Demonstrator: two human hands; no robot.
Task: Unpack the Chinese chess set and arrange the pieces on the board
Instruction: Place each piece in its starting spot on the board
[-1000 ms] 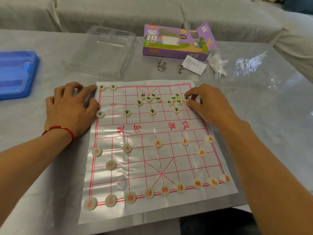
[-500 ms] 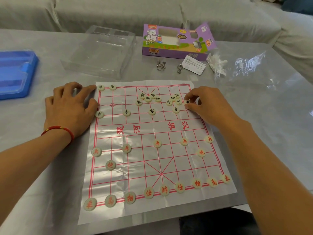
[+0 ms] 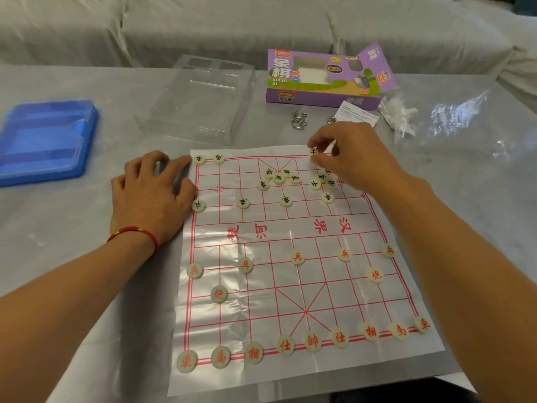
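Two hands share the work here, and reading from the left: the left hand (image 3: pixel 151 196), with a red cord bracelet at the wrist, lies flat with loose, spread fingers on the grey cloth-covered table (image 3: pixel 58 228), its fingertips touching the left border of the thin white plastic board sheet printed with a red grid (image 3: pixel 290 289) near the far left corner, holding nothing. That hand is best left pressing there, since the sheet is light and creased and would likely slide or lift when a piece is set down. Just beside those fingertips two pale round discs with black characters (image 3: pixel 209 159) already sit on the far edge line, and a row of four black-marked soldier discs (image 3: pixel 243 202) lies across the next lines. Near the middle, a loose cluster of black-lettered discs (image 3: pixel 279 178) waits unsorted around the far palace. To the right, the right hand (image 3: pixel 348 167) pinches one small pale disc with a black character (image 3: pixel 313 152) between thumb and forefinger, the other fingers curled over the remaining unsorted discs. The held piece hangs at the fingertips over the far edge line, just right of the palace diagonals, and whether it already touches the sheet cannot be told. To place it well, I would lower it straight onto an intersection of that line and let go without dragging. The near side's red-lettered discs (image 3: pixel 312 341) look fully arranged.
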